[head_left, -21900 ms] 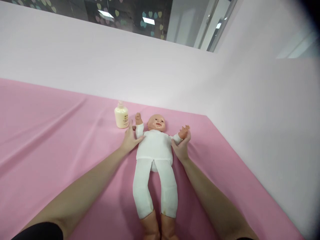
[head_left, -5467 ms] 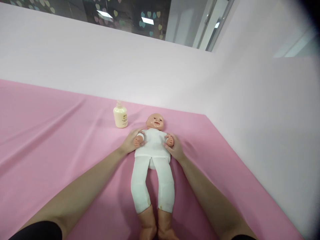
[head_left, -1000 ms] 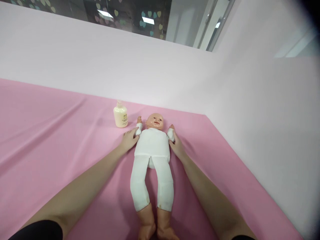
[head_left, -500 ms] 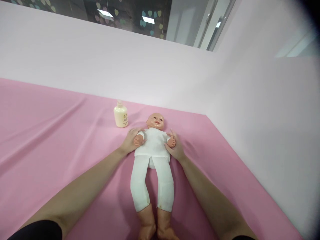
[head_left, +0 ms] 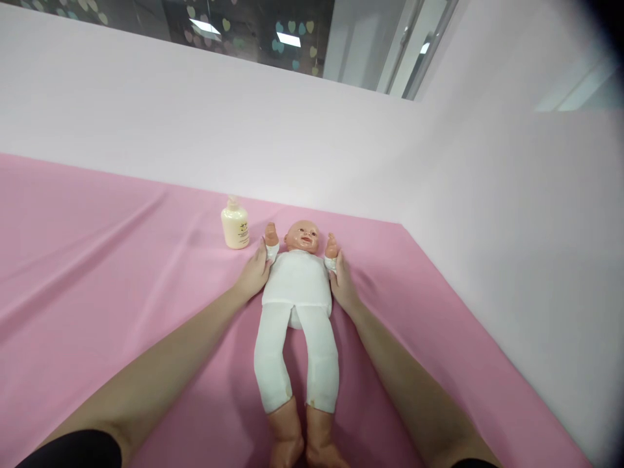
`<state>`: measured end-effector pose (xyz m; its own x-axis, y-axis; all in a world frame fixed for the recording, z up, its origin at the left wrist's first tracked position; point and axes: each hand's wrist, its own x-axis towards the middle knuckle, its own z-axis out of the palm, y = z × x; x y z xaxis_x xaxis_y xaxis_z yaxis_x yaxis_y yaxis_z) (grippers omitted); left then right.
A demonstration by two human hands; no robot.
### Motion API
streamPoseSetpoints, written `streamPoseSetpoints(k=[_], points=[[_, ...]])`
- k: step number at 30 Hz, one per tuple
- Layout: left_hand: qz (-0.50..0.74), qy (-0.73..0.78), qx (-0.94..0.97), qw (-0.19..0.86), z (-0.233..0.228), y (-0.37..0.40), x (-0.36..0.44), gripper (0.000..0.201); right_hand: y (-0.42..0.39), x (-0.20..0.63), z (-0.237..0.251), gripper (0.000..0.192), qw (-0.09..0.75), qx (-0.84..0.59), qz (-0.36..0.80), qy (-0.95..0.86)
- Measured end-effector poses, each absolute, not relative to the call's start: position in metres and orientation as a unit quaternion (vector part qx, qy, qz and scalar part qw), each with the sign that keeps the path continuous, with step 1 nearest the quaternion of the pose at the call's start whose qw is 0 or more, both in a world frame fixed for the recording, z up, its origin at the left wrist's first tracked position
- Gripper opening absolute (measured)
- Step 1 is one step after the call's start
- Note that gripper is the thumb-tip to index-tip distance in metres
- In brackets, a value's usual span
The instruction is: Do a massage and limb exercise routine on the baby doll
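Note:
A baby doll (head_left: 296, 281) in a white top and white trousers lies on its back, its head away from me and its bare feet toward me. My left hand (head_left: 255, 269) is closed round the doll's arm on the left. On the other side, my right hand (head_left: 344, 283) grips the doll's right-hand arm in the same way. Both doll arms are bent upward, with the little hands level with the doll's head. Some of my fingers are hidden behind the doll's arms.
A cream pump bottle (head_left: 236, 226) stands upright left of the doll's head. Pink sheeting (head_left: 160, 260) with a few creases covers the surface. White walls (head_left: 312, 149) rise at the back and right, with a window (head_left: 244, 32) above the back one.
Both doll arms have swung up from the sides of its chest to beside its head. My hands turned with them and stayed on the arms. The bottle has not moved.

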<state>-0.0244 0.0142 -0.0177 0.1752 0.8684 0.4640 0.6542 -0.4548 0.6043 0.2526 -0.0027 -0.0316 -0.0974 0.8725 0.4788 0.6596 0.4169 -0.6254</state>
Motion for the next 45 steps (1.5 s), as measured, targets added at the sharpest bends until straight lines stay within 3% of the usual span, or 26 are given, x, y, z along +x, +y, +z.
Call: streamPoseSetpoints(k=[9, 20, 23, 32, 45], points=[[0.354, 0.534, 0.762, 0.099, -0.014, 0.012, -0.026, 0.059, -0.006, 0.254, -0.023, 0.058, 0.431, -0.529, 0.089, -0.726], [0.415, 0.511, 0.753, 0.022, -0.006, 0.008, -0.026, 0.031, -0.011, 0.251, -0.018, 0.065, 0.475, -0.526, 0.119, -0.695], [0.414, 0.512, 0.752, 0.021, -0.008, 0.009, -0.026, 0.028, -0.013, 0.251, -0.015, 0.059, 0.499, -0.526, 0.125, -0.677], [0.386, 0.537, 0.750, 0.015, -0.010, 0.010, -0.026, 0.038, -0.010, 0.252, -0.019, 0.040, 0.524, -0.513, 0.089, -0.674], [0.356, 0.569, 0.740, 0.055, -0.019, 0.014, -0.028, 0.047, -0.004, 0.256, -0.026, 0.049, 0.460, -0.545, 0.065, -0.698]])
